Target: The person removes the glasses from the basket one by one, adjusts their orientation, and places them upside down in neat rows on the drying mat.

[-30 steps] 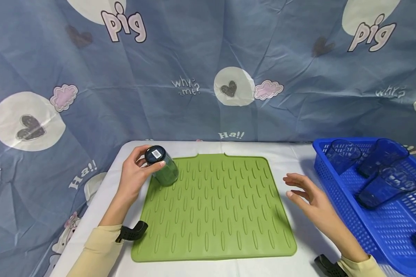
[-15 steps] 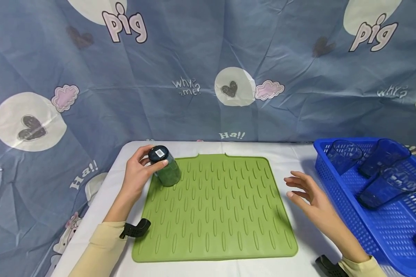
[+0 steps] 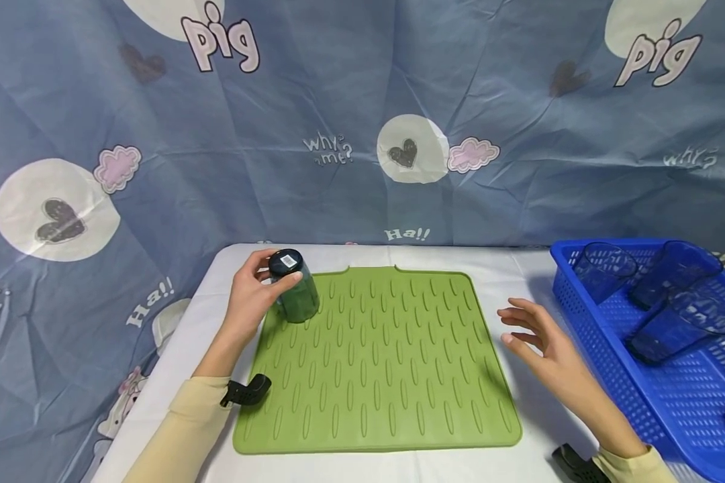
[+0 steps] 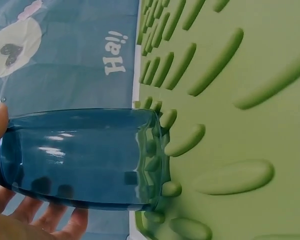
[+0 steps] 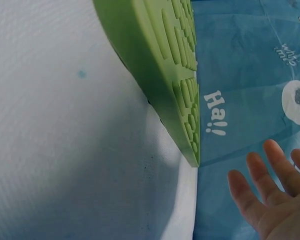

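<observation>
My left hand (image 3: 249,296) grips a dark-tinted drinking glass (image 3: 301,300) near its base, thumb on one side and fingers on the other. Turned upside down, the glass has its rim at the far left corner of a green ridged mat (image 3: 374,362); its base bears a small white label. In the left wrist view the glass (image 4: 80,155) is see-through, and its rim meets the mat's ridges. My right hand (image 3: 546,352) hovers to the right of the mat, fingers loosely bent and holding nothing. The right wrist view shows its spread fingers (image 5: 257,170).
A blue plastic basket (image 3: 625,396) stands at the right with several tinted glasses (image 3: 679,329) in it. White cloth (image 3: 501,268) covers the table, and a blue printed curtain (image 3: 338,194) hangs behind it.
My left hand has shifted a little to the right, and the glass has come closer to upright. The right hand has stayed almost still. The head view has turned slightly.
</observation>
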The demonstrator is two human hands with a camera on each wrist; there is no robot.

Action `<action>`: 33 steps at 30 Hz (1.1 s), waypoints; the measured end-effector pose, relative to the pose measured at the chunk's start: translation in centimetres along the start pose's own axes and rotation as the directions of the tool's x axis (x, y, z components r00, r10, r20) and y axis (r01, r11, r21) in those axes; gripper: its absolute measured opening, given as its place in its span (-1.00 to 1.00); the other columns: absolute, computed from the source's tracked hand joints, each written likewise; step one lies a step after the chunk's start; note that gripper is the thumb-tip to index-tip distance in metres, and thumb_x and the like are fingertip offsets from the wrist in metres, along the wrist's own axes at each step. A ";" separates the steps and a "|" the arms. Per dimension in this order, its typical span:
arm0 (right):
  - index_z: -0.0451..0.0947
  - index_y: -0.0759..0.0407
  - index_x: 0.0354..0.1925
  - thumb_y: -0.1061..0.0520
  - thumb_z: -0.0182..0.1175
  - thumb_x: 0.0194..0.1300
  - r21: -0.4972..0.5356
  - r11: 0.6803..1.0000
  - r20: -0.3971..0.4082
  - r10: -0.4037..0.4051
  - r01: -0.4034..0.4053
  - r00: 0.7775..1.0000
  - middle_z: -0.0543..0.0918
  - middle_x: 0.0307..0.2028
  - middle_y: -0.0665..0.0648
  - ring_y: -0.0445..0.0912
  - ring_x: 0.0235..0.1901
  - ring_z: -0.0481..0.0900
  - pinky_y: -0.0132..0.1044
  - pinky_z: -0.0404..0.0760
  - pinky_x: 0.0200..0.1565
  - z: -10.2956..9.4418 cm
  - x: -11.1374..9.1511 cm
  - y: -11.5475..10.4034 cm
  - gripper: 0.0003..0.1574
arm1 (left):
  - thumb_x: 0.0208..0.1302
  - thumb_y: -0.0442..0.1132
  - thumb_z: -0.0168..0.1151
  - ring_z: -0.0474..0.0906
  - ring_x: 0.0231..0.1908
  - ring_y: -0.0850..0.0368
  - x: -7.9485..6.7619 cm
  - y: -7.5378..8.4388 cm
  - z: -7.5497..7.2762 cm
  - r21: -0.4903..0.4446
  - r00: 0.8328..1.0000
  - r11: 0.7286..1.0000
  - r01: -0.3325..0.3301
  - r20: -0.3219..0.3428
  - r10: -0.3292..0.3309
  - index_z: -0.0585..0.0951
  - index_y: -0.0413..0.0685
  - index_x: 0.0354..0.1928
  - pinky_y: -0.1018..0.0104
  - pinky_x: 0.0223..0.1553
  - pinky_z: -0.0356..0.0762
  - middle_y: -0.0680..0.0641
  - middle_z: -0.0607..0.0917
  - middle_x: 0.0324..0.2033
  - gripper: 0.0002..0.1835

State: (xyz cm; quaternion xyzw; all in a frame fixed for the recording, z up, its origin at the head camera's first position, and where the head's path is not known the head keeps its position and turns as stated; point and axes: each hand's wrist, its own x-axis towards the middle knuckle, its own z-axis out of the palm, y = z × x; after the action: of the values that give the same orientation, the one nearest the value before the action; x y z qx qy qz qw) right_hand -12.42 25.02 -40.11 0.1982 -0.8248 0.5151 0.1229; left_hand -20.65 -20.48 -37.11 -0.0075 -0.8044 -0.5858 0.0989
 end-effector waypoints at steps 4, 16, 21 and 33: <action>0.26 0.21 0.36 0.42 0.18 0.33 -0.001 1.000 0.005 -0.008 0.008 1.000 0.56 0.08 0.15 -0.09 0.12 0.51 -0.41 0.54 0.05 -0.1 0.0 0.1 -0.32 | 0.18 -0.10 0.46 0.40 0.12 -0.09 -0.1 -0.1 0.3 0.010 1.000 1.000 0.005 -0.006 -0.005 0.37 -0.10 0.34 0.07 0.07 0.45 -0.21 0.45 0.13 -0.27; 0.30 0.21 0.33 0.42 0.19 0.33 -0.007 1.000 0.016 -0.015 0.015 1.000 0.56 0.09 0.15 -0.13 0.13 0.50 -0.42 0.53 0.05 -0.1 0.0 0.2 -0.35 | 0.21 -0.20 0.42 0.34 0.18 -0.07 0.0 -0.8 0.3 -0.033 0.998 0.999 -0.020 0.057 0.022 0.28 -0.10 0.37 0.11 0.02 0.32 -0.19 0.40 0.18 -0.26; 0.31 0.19 0.32 0.40 0.19 0.33 -0.017 1.000 0.016 -0.012 0.013 1.000 0.56 0.09 0.16 -0.17 0.12 0.50 -0.42 0.53 0.05 -0.1 0.0 0.1 -0.36 | 0.23 -0.20 0.41 0.33 0.19 -0.10 0.0 -0.8 0.1 -0.018 0.997 0.999 -0.028 0.067 0.029 0.25 -0.09 0.40 0.05 0.06 0.32 -0.21 0.39 0.21 -0.24; 0.31 0.18 0.33 0.40 0.19 0.33 -0.032 0.999 0.020 -0.015 0.015 1.000 0.55 0.10 0.16 -0.11 0.13 0.49 -0.43 0.52 0.07 -0.2 0.0 0.0 -0.36 | 0.24 -0.21 0.40 0.23 0.33 -0.06 -1.3 0.3 -0.7 -0.065 0.997 0.996 -0.063 0.029 0.065 0.23 -0.05 0.43 -0.09 0.24 0.23 -0.12 0.28 0.35 -0.22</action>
State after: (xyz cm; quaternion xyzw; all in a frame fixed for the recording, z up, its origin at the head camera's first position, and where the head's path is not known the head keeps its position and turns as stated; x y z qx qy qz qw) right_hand -12.43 25.26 -40.03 0.2075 -0.8325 0.4990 0.1218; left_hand -19.26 -20.93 -36.82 -0.0456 -0.7859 -0.6077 0.1047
